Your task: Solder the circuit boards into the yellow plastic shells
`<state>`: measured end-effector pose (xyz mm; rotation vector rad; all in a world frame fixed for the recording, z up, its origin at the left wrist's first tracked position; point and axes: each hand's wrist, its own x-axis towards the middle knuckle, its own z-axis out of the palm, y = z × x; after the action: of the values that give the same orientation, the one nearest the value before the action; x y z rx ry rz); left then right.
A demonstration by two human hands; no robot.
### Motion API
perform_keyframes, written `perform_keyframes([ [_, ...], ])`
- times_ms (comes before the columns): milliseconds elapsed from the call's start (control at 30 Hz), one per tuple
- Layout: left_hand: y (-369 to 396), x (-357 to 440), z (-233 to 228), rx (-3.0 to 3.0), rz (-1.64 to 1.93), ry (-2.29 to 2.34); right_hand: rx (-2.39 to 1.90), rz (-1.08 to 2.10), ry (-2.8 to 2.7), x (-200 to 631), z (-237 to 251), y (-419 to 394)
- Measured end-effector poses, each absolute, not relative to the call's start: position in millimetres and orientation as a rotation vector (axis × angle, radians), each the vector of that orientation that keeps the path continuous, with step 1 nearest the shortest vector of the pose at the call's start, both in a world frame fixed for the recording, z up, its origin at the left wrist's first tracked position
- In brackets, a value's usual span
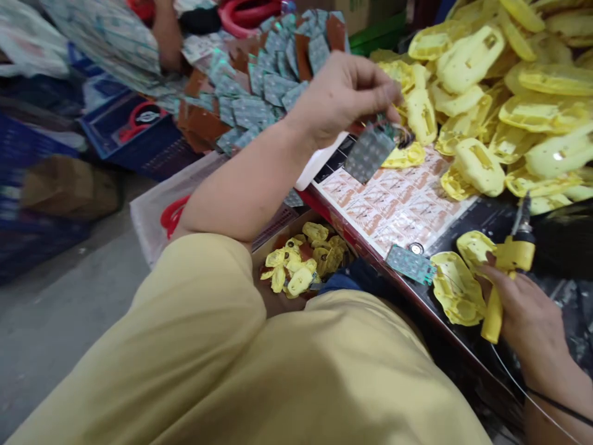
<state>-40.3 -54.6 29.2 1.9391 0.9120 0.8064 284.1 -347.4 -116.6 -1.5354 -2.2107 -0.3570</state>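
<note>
My left hand (349, 93) is raised over the table with its fingers pinched on a circuit board (369, 154), which hangs tilted below the fingertips with thin wires at its top. At the lower right, my right hand (528, 303) is wrapped round a yellow soldering gun (515, 256), its metal tip pointing up and away. Touching or close beside that hand lie two yellow plastic shells, one of them an open half shell (456, 290). Left of them a green circuit board (410, 264) rests at the table edge, near a small round metal disc (416, 248).
A big heap of yellow shells (477, 68) covers the far right. Many circuit boards (278, 86) are piled beyond my left arm. A box (345, 247) of yellow parts stands below the table edge. Blue crates (139, 145) are at the left; another person's arm (167, 37) shows behind.
</note>
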Motion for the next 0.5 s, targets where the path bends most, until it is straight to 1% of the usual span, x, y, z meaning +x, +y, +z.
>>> perform_keyframes([
  [100,-70,5,10,1.834,0.456,0.715,-1.506,-0.294,-2.227,281,-104,-350],
  [233,-91,62,-18,2.008,0.121,0.485,-1.606,-0.213,-2.186,284,-104,-367],
  [300,-102,88,-28,2.128,0.015,0.342,-1.647,-0.235,-2.114,285,-106,-380],
  [400,-122,122,-41,2.266,-0.057,0.175,-1.712,-0.353,-1.94,281,-106,-406],
  [467,-135,139,-50,2.328,-0.068,0.113,-1.849,-0.452,-1.75,275,-105,-429],
  [500,-142,146,-54,2.352,-0.075,0.088,-1.945,-0.453,-1.639,271,-104,-442],
])
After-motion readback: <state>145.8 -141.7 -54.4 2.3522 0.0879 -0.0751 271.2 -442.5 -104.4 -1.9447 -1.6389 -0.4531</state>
